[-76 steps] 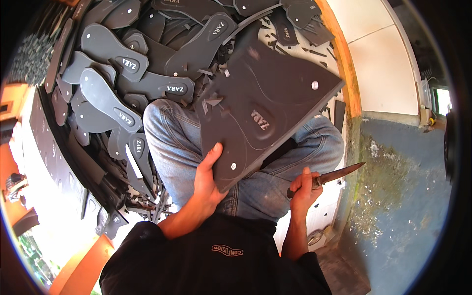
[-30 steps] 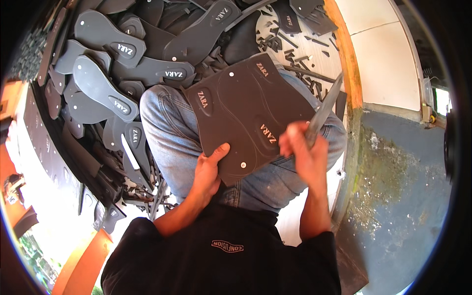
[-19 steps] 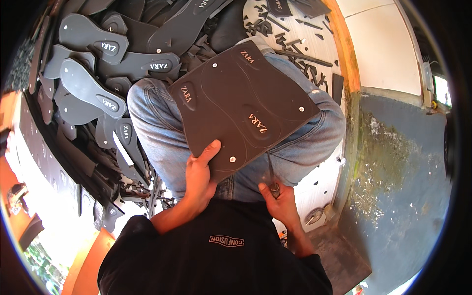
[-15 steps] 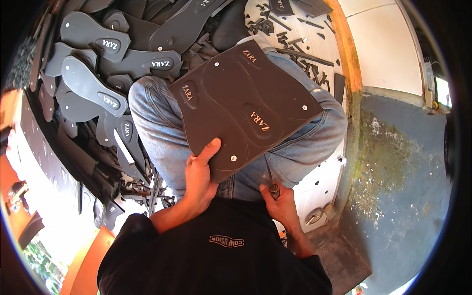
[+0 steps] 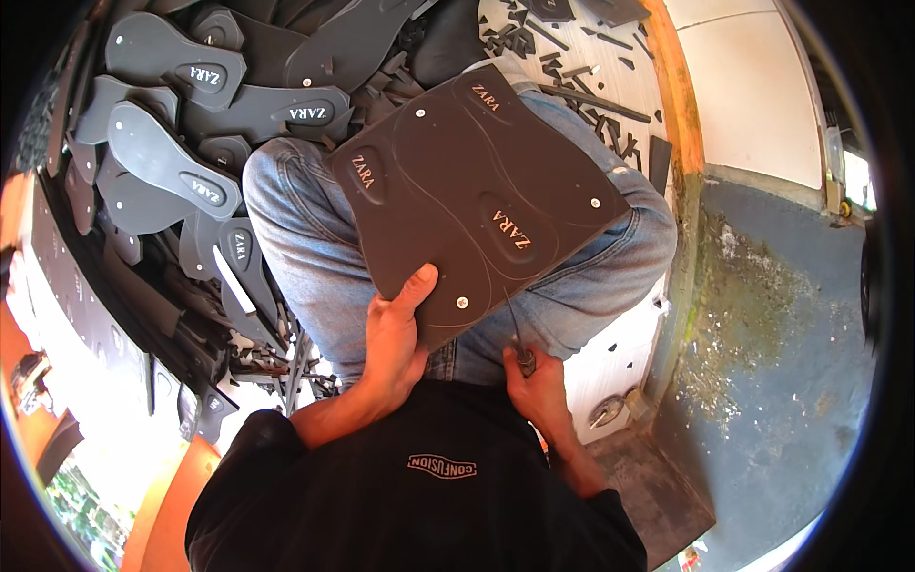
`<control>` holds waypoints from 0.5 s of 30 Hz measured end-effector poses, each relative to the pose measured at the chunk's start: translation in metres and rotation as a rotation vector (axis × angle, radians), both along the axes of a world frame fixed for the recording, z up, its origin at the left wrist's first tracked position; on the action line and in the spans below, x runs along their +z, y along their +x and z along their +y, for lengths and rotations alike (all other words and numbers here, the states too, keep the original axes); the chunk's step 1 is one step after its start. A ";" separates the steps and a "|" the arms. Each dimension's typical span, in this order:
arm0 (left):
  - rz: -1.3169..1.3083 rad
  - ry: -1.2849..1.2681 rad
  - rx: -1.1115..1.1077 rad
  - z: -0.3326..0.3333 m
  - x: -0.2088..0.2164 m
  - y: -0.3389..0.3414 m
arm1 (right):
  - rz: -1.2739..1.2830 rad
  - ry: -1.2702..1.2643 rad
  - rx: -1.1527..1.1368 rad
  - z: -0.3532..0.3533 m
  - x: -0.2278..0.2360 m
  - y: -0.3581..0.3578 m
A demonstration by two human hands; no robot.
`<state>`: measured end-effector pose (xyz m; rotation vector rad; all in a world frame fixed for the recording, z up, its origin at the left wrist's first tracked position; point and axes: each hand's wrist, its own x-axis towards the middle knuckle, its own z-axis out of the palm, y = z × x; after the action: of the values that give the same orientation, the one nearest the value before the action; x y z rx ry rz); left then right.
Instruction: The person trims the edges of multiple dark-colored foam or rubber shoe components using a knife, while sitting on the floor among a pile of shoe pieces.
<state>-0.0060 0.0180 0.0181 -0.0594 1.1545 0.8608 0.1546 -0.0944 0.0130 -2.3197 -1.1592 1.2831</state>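
Observation:
A dark foam sheet (image 5: 448, 191) with curved sole outlines, raised oval pads and pale round dots lies across my knees. My left hand (image 5: 394, 334) grips its near left corner, thumb on top and the other fingers hidden underneath. In my right hand (image 5: 538, 386) is a thin-bladed knife (image 5: 523, 355), held by its handle near my lap. Its narrow blade points away from me, and the tip meets the near right edge of the sheet, by an outline. Whether the tip has gone into the foam I cannot tell.
Several cut-out dark soles (image 5: 176, 157) are heaped on the left. Black offcuts (image 5: 610, 124) lie scattered on the pale floor ahead. A metal hand tool (image 5: 607, 410) rests at right, beside a low dark block (image 5: 658, 496). An orange-edged ledge (image 5: 679, 95) borders the right side.
My right hand has moved slightly up and left, bringing the knife's tip onto the sheet's near edge. The sheet has shifted slightly, with my left hand still gripping it.

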 end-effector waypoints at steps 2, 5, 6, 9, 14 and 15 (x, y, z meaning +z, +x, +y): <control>-0.011 0.005 -0.017 0.001 -0.001 -0.001 | -0.006 0.033 -0.004 0.002 -0.004 -0.001; -0.010 0.027 -0.020 -0.001 -0.007 -0.007 | 0.000 0.086 0.023 0.008 -0.011 -0.004; 0.000 0.034 -0.006 -0.001 -0.010 -0.008 | -0.009 0.079 0.031 0.010 -0.012 -0.004; 0.021 0.034 0.005 0.000 -0.014 -0.010 | -0.030 0.045 0.052 0.016 -0.017 -0.006; -0.009 0.025 0.022 -0.002 -0.021 -0.013 | -0.023 -0.028 0.059 0.032 -0.017 -0.010; -0.015 0.028 0.023 -0.002 -0.022 -0.014 | -0.023 -0.016 0.066 0.036 -0.016 -0.012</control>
<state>-0.0201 0.0158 -0.0036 -0.0564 1.1297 0.8952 0.1430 -0.0589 -0.0025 -2.3319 -1.2465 1.2959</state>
